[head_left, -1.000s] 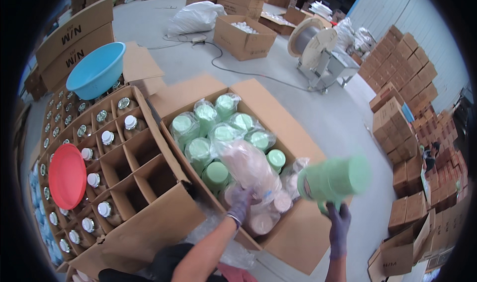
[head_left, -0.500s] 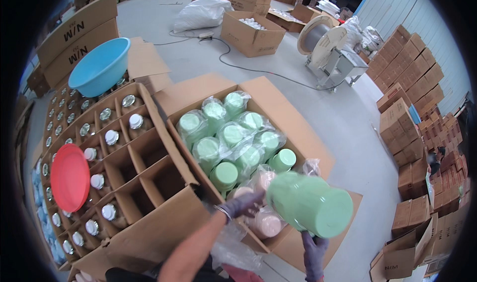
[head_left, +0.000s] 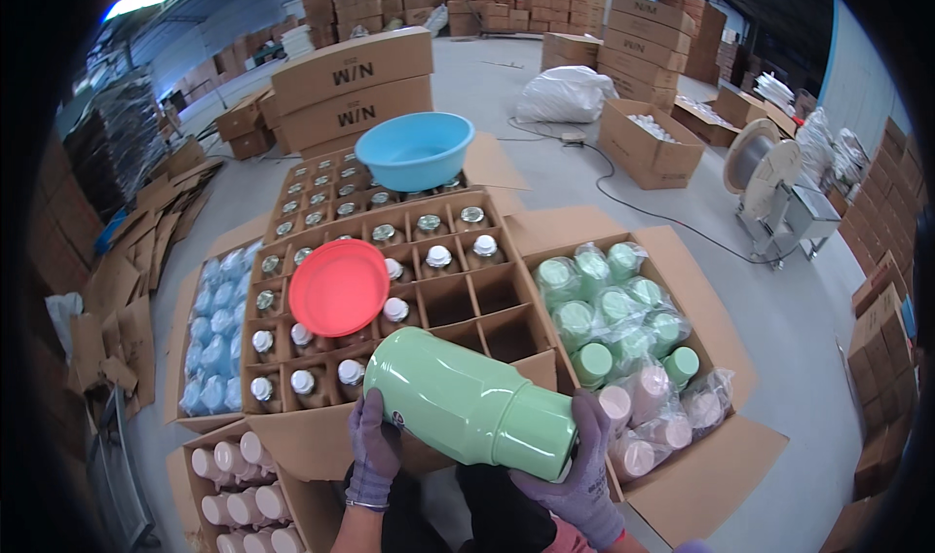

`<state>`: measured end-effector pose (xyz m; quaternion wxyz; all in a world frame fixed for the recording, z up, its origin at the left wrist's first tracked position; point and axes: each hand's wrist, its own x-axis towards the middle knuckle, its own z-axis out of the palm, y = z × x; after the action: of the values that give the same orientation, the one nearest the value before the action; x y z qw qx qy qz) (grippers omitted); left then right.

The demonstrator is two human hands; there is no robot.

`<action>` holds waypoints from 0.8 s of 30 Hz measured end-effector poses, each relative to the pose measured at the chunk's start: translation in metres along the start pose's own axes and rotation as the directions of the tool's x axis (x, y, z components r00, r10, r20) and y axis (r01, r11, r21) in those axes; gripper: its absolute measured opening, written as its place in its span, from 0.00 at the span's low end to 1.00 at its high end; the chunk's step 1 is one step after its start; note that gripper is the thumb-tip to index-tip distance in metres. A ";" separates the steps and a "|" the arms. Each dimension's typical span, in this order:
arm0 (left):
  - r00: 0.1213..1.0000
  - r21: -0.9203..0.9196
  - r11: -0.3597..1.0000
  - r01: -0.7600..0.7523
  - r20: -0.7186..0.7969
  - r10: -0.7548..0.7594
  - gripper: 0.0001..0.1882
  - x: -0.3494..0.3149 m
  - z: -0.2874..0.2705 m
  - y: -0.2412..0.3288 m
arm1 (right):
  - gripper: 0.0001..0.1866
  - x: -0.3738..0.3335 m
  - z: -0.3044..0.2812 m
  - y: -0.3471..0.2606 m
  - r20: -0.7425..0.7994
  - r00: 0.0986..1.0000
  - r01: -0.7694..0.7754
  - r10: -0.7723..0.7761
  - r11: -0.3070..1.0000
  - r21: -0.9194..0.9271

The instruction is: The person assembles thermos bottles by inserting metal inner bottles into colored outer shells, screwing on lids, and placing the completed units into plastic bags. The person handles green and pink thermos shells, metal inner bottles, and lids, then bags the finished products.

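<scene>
Green flask: in the air, lying on its side, at the near edge of the divided carton, covering part of that edge from view. Long axis runs crosswise, tilted in view: wide end up and left toward the divided carton, narrow end down and right, past its near right corner. Contact with the carton edge: can't tell, looks raised above it.

Grip: 2 gloved hands, both grasping the flask, 1 per end. Left hand presses against the wide end, near side; it is the nearer hand to the divided carton's middle. Right hand wraps the narrow end, off the carton's near right corner. So the flask spans the gap between the 2 hands.

Inside the divided carton: white-topped bottles in cells, just beyond the flask. Red basin sits on top, left of the carton's middle; blue basin beyond its far side.

Right of the divided carton: open box with bagged green flasks far, pink flasks near. Left of it: blue wrapped items. Near left corner: pink pieces in rows.
</scene>
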<state>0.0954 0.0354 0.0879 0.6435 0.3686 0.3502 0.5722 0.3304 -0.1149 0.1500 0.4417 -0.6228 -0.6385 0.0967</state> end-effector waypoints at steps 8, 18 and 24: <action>0.993 -0.506 0.859 0.079 -0.038 -0.113 0.33 -0.003 -0.104 0.042 | 0.53 0.094 0.037 -0.025 -0.021 0.971 0.233 -0.236 0.931 0.282; 0.982 0.308 0.946 -0.095 0.183 0.039 0.19 -0.121 -0.068 0.045 | 0.50 0.293 0.331 0.009 0.458 0.888 0.191 0.042 0.873 -0.450; 0.995 0.359 0.929 -0.091 0.064 0.073 0.23 -0.122 -0.094 0.047 | 0.45 0.288 0.362 0.054 0.158 0.952 -0.191 0.264 0.909 -0.371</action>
<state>-0.0211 -0.0755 0.0875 0.5489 0.5090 0.4176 0.5150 0.1690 0.3039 0.0272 0.2411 -0.7486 -0.6102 0.0956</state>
